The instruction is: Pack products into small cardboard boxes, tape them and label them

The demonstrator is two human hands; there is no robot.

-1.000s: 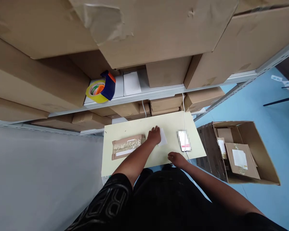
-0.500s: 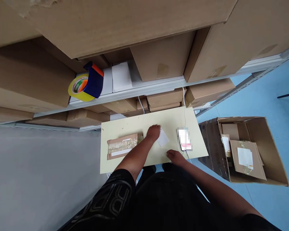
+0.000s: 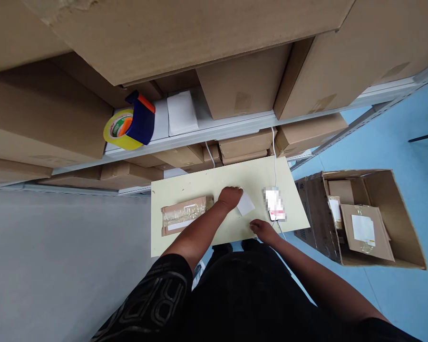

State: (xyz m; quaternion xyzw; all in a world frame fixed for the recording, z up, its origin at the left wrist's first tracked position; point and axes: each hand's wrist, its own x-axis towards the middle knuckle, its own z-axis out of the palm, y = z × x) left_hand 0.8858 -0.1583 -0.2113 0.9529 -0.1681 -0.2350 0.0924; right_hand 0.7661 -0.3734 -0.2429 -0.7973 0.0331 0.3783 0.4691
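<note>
My left hand (image 3: 230, 197) is closed at a corner of a small white paper slip (image 3: 246, 204) over the middle of the cream tabletop (image 3: 231, 235). Near the front edge, to the right of the slip, my right hand (image 3: 264, 231) has its fingers curled together; whatever may be in them is hidden. A flat brown cardboard parcel (image 3: 183, 216), wrapped in clear tape and bearing a white label, lies left of my left hand, partly behind my forearm. Beyond my right hand rests a phone (image 3: 275, 204) with a blurred screen and a white cable.
A large open carton (image 3: 410, 218) on the right holds several labelled parcels. Ahead, a metal shelf (image 3: 242, 127) carries brown boxes, a blue tape dispenser (image 3: 141, 121) with yellow tape, and a white paper stack (image 3: 182, 114). Large boxes (image 3: 199, 38) overhang above.
My left hand has moved slightly right, and the paper slip with it. My right hand has shifted a little to the right. The view has tilted slightly.
</note>
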